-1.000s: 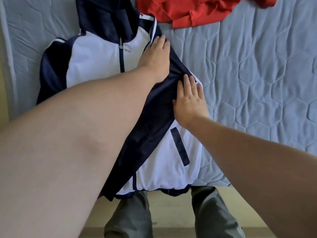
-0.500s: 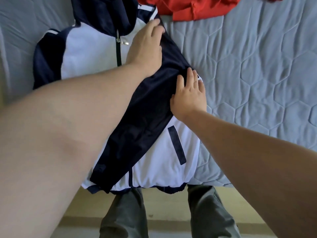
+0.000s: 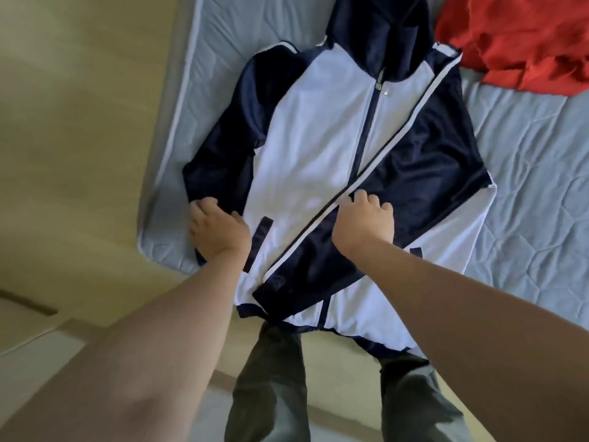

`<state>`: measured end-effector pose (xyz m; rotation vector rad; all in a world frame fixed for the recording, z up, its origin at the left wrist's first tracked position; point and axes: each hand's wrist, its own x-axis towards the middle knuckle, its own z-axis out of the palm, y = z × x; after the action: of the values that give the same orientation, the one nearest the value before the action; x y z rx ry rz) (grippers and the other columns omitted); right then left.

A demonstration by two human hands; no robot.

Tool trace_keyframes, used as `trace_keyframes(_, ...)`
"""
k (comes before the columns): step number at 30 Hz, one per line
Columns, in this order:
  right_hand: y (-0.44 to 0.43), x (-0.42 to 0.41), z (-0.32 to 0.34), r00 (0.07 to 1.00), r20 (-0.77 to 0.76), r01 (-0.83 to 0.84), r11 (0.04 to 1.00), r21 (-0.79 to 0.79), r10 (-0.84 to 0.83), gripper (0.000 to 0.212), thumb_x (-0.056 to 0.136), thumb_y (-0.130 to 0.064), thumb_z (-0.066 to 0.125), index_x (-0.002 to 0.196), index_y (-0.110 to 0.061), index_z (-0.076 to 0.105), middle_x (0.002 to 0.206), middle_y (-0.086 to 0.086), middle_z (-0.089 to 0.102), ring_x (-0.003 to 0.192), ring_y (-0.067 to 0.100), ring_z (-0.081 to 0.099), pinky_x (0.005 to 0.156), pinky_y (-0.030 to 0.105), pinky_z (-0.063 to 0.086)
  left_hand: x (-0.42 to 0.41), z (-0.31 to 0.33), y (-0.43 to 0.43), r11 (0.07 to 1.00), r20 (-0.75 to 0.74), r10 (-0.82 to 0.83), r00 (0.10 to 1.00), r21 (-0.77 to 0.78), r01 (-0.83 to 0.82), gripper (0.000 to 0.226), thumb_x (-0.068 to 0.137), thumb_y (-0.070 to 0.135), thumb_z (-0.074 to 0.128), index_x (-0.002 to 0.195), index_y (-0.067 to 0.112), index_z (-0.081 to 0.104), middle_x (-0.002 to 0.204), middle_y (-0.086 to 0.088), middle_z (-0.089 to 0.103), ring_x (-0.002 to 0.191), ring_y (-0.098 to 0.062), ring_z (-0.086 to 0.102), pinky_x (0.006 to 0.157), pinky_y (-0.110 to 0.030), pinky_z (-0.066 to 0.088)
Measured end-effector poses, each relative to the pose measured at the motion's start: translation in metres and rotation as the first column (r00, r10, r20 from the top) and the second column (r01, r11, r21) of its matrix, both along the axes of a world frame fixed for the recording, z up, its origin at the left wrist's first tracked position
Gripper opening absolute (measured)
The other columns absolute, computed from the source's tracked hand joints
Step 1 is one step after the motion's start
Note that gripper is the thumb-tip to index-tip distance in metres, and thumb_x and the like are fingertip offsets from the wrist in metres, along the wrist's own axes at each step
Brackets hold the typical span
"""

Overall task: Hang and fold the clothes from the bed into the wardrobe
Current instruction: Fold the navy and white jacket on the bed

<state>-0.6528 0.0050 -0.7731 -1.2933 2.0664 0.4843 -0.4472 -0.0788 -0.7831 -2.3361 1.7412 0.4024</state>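
Note:
A white and navy zip jacket (image 3: 312,148) lies face up on the grey-blue quilted bed (image 3: 526,193), hood away from me. One navy sleeve (image 3: 414,173) is folded diagonally across its front. My right hand (image 3: 363,224) rests on that sleeve near the zip, fingers curled into the fabric. My left hand (image 3: 216,231) grips the end of the other navy sleeve (image 3: 223,161) at the bed's left edge. The wardrobe is out of view.
A crumpled red garment (image 3: 522,39) lies on the bed at the far right. Yellowish floor (image 3: 79,122) runs along the bed's left side. My legs in grey trousers (image 3: 271,378) stand against the bed's near edge, under the jacket's hem.
My view swung left, showing the bed's edge and floor. My left hand left the jacket's chest and went to the left sleeve's end. My right hand slid down the folded sleeve and curled.

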Motion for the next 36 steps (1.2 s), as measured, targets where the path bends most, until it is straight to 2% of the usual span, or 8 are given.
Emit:
trace_keyframes(3,-0.027,0.039,0.006,0.996,0.085,-0.03,0.991,-0.134,0.041,0.032,0.088,-0.019,0.05,0.119,-0.015,0.051,0.122,0.008,0.049,0.108,0.027,0.048,0.086,0.037,0.039,0.043,-0.005,-0.019,0.933,0.079,0.285,0.955,0.206,-0.295,0.074,0.088,0.048,0.067,0.139,0.005,0.036,0.141,-0.019,0.044,0.125,-0.039,0.048,0.096,-0.052,0.046)
trace_keyframes(7,-0.06,0.089,0.009,0.861,0.475,0.221,0.975,-0.022,-0.184,0.031,0.093,-0.023,0.047,0.124,-0.022,0.053,0.116,-0.002,0.056,0.095,0.022,0.059,0.075,0.036,0.051,0.077,-0.013,-0.04,0.908,-0.252,0.384,0.888,0.279,-0.313,0.029,0.086,0.026,0.067,0.106,0.006,0.058,0.096,-0.011,0.066,0.095,-0.039,0.063,0.071,-0.04,0.049)
trace_keyframes(10,-0.073,0.12,0.016,0.502,0.676,0.598,0.781,0.18,-0.54,0.02,0.092,-0.041,0.058,0.106,-0.027,0.062,0.093,-0.007,0.07,0.075,0.016,0.068,0.064,0.028,0.053,0.075,0.004,-0.052,0.958,-0.564,0.27,0.78,0.237,-0.16,0.011,0.075,0.007,0.061,0.086,0.007,0.057,0.078,-0.012,0.062,0.076,-0.029,0.057,0.062,-0.037,0.042)
trace_keyframes(13,-0.087,0.137,0.026,0.067,0.717,0.77,0.492,0.405,-0.694,0.036,0.088,-0.061,0.059,0.099,-0.028,0.069,0.092,-0.007,0.075,0.086,0.017,0.071,0.077,0.031,0.056,0.06,0.032,-0.058,0.874,-0.785,0.466,0.408,0.479,-0.078,0.031,0.062,-0.003,0.06,0.082,0.018,0.068,0.086,-0.008,0.073,0.084,-0.027,0.067,0.08,-0.041,0.055)
trace_keyframes(17,-0.092,0.14,0.035,-0.257,0.683,0.733,0.323,0.599,-0.684,0.041,0.088,-0.054,0.065,0.11,-0.019,0.071,0.1,-0.001,0.077,0.097,0.019,0.072,0.085,0.033,0.057,0.065,0.049,-0.069,0.583,-0.587,0.802,0.108,0.81,0.066,0.037,0.084,0.01,0.043,0.11,0.006,0.069,0.105,-0.02,0.073,0.093,-0.036,0.072,0.076,-0.04,0.06)
trace_keyframes(24,-0.073,0.11,0.043,-0.777,0.476,0.548,-0.069,0.834,-0.412,0.027,0.102,-0.024,0.047,0.116,-0.008,0.064,0.107,0.011,0.074,0.096,0.028,0.072,0.087,0.041,0.058,0.035,0.037,-0.09,0.806,-0.576,0.568,0.588,0.536,-0.253,0.023,0.098,0.026,0.05,0.079,0.016,0.057,0.067,-0.003,0.06,0.038,-0.012,0.051,0.047,-0.022,0.036)
trace_keyframes(29,-0.036,0.087,0.041,-0.793,0.327,0.456,-0.145,0.878,-0.514,0.025,0.097,-0.016,0.045,0.093,0.0,0.064,0.084,0.012,0.073,0.074,0.03,0.074,0.073,0.047,0.061,-0.017,0.036,-0.094,0.68,-0.53,0.661,0.531,0.722,-0.127,0.061,0.087,0.076,0.046,0.096,0.019,0.066,0.083,0.001,0.071,0.062,-0.015,0.061,0.055,-0.024,0.044)
trace_keyframes(36,0.001,0.064,0.032,-0.652,0.283,0.438,-0.044,0.898,-0.703,0.029,0.09,-0.018,0.059,0.068,-0.005,0.072,0.071,0.008,0.07,0.06,0.024,0.07,0.073,0.043,0.061,-0.073,0.042,-0.09,0.669,-0.594,0.699,0.399,0.739,-0.073,0.018,0.093,0.028,0.064,0.101,0.012,0.065,0.084,-0.001,0.067,0.074,-0.02,0.068,0.065,-0.03,0.056)
